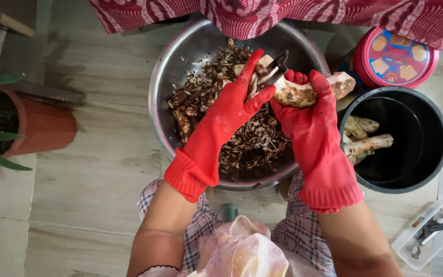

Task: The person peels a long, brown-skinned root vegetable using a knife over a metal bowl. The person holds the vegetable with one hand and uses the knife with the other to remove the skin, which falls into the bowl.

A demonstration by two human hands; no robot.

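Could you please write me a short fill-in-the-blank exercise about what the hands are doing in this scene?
1. Both hands wear rubber gloves coloured ____.
2. The right hand grips a partly peeled root, while the left hand holds a ____ against it.
3. The scraps lie in a wide ____ bowl.
4. Peeled roots lie in a ____ bucket.

Missing words: red; peeler; metal; black

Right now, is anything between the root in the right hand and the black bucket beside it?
Nothing visible. The right hand holds the half-peeled root over the steel bowl's edge, and the black bucket sits open just beside it, peeled roots inside.
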